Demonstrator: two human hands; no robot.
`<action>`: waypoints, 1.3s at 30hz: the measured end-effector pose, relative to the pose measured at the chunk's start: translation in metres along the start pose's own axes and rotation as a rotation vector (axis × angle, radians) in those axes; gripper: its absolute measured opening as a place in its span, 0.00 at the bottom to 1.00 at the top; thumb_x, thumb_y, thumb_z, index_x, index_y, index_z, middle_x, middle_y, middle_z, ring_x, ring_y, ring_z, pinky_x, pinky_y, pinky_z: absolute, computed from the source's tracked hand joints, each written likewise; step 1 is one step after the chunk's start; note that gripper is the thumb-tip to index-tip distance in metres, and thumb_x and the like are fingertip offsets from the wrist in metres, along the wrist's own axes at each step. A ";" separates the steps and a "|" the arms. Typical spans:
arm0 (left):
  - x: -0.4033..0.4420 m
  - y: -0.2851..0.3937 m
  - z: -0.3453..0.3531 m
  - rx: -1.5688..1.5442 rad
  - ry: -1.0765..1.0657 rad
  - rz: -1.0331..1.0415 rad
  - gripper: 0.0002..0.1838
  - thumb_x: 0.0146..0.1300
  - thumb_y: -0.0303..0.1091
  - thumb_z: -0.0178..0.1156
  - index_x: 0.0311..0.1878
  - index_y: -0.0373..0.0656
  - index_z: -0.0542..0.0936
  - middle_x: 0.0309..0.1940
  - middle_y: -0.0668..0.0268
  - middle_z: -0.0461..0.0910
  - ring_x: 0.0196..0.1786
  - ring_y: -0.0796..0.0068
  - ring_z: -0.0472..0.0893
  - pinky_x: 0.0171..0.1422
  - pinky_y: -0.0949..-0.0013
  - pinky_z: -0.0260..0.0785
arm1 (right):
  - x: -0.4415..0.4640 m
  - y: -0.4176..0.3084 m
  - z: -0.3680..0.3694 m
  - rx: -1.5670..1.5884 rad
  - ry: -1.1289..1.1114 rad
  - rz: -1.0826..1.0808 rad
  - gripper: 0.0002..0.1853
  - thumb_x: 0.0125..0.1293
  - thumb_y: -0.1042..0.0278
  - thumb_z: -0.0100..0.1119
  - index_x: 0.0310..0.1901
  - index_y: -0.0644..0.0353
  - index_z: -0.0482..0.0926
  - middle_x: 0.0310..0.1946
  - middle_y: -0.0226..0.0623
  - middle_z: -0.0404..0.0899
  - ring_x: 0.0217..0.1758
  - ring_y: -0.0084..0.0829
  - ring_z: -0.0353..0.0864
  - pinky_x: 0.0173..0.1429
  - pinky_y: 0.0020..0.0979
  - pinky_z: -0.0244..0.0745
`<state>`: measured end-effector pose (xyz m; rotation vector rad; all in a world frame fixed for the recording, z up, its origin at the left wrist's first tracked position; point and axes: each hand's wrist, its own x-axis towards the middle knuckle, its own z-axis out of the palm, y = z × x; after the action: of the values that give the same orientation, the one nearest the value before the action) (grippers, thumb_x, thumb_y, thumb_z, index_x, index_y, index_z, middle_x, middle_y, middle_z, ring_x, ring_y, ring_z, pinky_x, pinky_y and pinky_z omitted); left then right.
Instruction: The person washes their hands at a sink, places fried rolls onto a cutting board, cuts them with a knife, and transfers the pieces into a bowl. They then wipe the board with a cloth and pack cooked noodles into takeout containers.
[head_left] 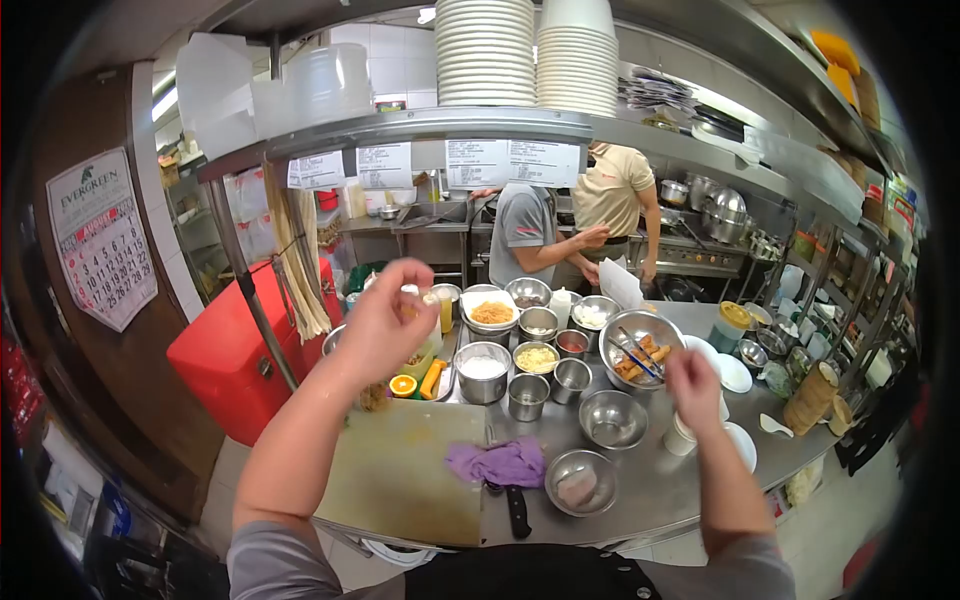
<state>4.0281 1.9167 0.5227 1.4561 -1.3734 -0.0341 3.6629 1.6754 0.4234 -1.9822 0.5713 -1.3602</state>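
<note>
My left hand [392, 318] is raised at the left above the cutting board [400, 470], its fingers curled towards the thumb; whether anything is between them is too small to tell. On the right, my right hand [692, 385] is closed beside the metal bowl [670, 325] of fried pieces [640, 358]. Tongs or chopsticks [635, 350] lie across that bowl, their near end close to my fingers; whether I grip them is unclear. A white cup [680, 438] stands just below my right hand.
A purple cloth [497, 463] lies by a black-handled knife [518, 512]. Nearby are a bowl with pale meat [581, 483], an empty bowl [613, 420], several ingredient containers and a halved orange [403, 386]. Two people [522, 235] stand beyond the counter. Order slips hang from the overhead shelf [400, 128].
</note>
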 end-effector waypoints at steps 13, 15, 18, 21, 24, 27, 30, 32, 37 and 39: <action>-0.090 -0.044 -0.082 0.036 0.057 -0.024 0.20 0.62 0.27 0.66 0.57 0.40 0.75 0.44 0.66 0.79 0.34 0.83 0.77 0.38 0.75 0.72 | 0.377 -0.246 0.147 0.003 0.020 -0.080 0.45 0.67 0.23 0.42 0.71 0.55 0.67 0.63 0.44 0.74 0.63 0.43 0.74 0.65 0.49 0.67; -0.073 -0.034 -0.106 0.067 0.027 -0.153 0.20 0.64 0.27 0.65 0.58 0.38 0.74 0.48 0.67 0.78 0.40 0.82 0.78 0.42 0.75 0.72 | 0.383 -0.247 0.160 0.019 -0.032 0.007 0.49 0.66 0.18 0.36 0.72 0.54 0.67 0.63 0.46 0.74 0.62 0.47 0.74 0.64 0.53 0.66; -0.029 -0.019 -0.119 0.053 0.129 0.017 0.18 0.69 0.25 0.60 0.60 0.40 0.73 0.49 0.69 0.78 0.48 0.84 0.77 0.51 0.76 0.70 | 0.369 -0.256 0.170 0.218 -0.164 0.108 0.41 0.71 0.31 0.48 0.71 0.60 0.65 0.59 0.47 0.77 0.63 0.37 0.76 0.70 0.40 0.64; 0.033 0.004 -0.125 0.019 0.210 0.220 0.19 0.70 0.27 0.61 0.63 0.40 0.72 0.53 0.66 0.76 0.55 0.79 0.76 0.58 0.72 0.71 | 0.350 -0.270 0.177 0.240 0.038 0.146 0.39 0.74 0.33 0.45 0.71 0.59 0.66 0.61 0.47 0.76 0.65 0.37 0.75 0.75 0.43 0.58; 0.104 0.036 -0.121 0.142 0.359 0.366 0.30 0.67 0.42 0.66 0.67 0.38 0.70 0.61 0.57 0.75 0.61 0.67 0.77 0.65 0.65 0.70 | 0.366 -0.257 0.170 0.137 -0.014 0.001 0.52 0.64 0.15 0.34 0.70 0.57 0.68 0.55 0.52 0.76 0.55 0.45 0.75 0.60 0.48 0.68; 0.158 0.066 -0.095 0.252 0.511 0.524 0.45 0.61 0.56 0.69 0.73 0.38 0.64 0.66 0.49 0.72 0.67 0.55 0.73 0.69 0.57 0.68 | 0.346 -0.271 0.173 0.195 -0.103 -0.037 0.50 0.67 0.18 0.36 0.70 0.59 0.69 0.55 0.51 0.77 0.54 0.44 0.76 0.58 0.46 0.69; 0.192 0.089 -0.060 0.278 0.743 0.587 0.43 0.64 0.55 0.66 0.74 0.39 0.64 0.67 0.51 0.71 0.70 0.56 0.70 0.71 0.57 0.66 | 0.340 -0.279 0.171 0.167 -0.111 -0.077 0.43 0.71 0.24 0.38 0.65 0.60 0.72 0.51 0.48 0.78 0.50 0.40 0.77 0.52 0.43 0.74; 0.195 0.105 -0.062 0.183 0.621 0.578 0.54 0.58 0.52 0.71 0.77 0.36 0.51 0.73 0.40 0.56 0.77 0.44 0.56 0.78 0.55 0.55 | 0.344 -0.287 0.169 0.143 -0.012 -0.239 0.40 0.72 0.27 0.41 0.63 0.60 0.73 0.50 0.46 0.78 0.50 0.39 0.78 0.50 0.42 0.74; 0.211 0.111 -0.045 0.266 0.800 0.723 0.58 0.53 0.47 0.74 0.77 0.32 0.49 0.75 0.33 0.49 0.78 0.37 0.52 0.81 0.52 0.51 | 0.337 -0.354 0.139 0.187 0.071 -0.848 0.44 0.69 0.40 0.58 0.75 0.63 0.58 0.72 0.51 0.65 0.66 0.45 0.73 0.61 0.47 0.73; 0.202 0.116 -0.043 0.292 0.767 0.706 0.57 0.53 0.47 0.74 0.77 0.32 0.49 0.75 0.33 0.49 0.78 0.37 0.52 0.82 0.52 0.50 | 0.293 -0.384 0.147 0.063 0.146 -0.685 0.44 0.67 0.44 0.63 0.74 0.65 0.59 0.69 0.56 0.67 0.67 0.46 0.71 0.64 0.49 0.72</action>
<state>4.0428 1.8276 0.7416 0.9554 -1.1763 1.0998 3.9021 1.7822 0.8544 -2.1273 -0.1203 -1.9029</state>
